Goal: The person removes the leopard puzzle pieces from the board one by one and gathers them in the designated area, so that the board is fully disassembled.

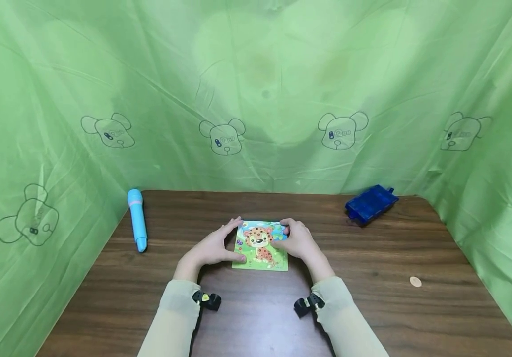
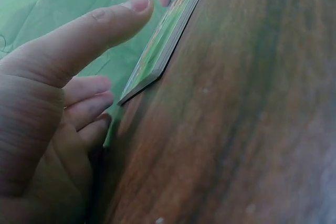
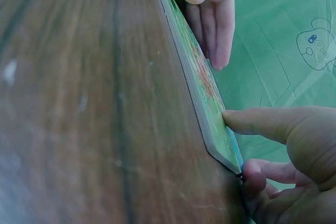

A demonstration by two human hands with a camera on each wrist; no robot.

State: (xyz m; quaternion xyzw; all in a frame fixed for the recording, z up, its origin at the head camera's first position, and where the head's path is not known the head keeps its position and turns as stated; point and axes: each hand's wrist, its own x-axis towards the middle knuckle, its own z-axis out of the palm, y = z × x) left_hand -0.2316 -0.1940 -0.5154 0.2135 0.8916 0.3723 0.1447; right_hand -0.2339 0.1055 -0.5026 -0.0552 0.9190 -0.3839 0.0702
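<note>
A thin square picture board [image 1: 259, 243] lies on the table, showing a spotted leopard cub on green and blue. My left hand [image 1: 215, 248] is at its left side, fingers reaching along the far left corner and thumb over the lower left part. In the left wrist view that thumb stands out straight above the board [image 2: 165, 40], with the other fingers loosely bent beside its edge. At the right edge, my right hand [image 1: 299, 240] pinches the board, thumb on the printed face and bent fingers against the side, as the right wrist view shows.
A blue toy microphone [image 1: 137, 220] lies at the table's left edge. Toward the back right sits a dark blue translucent plastic case [image 1: 372, 204]. A small pale oval disc [image 1: 415, 281] rests at the right. Green curtain [image 1: 265, 99] encloses the brown wooden table [image 1: 158, 292].
</note>
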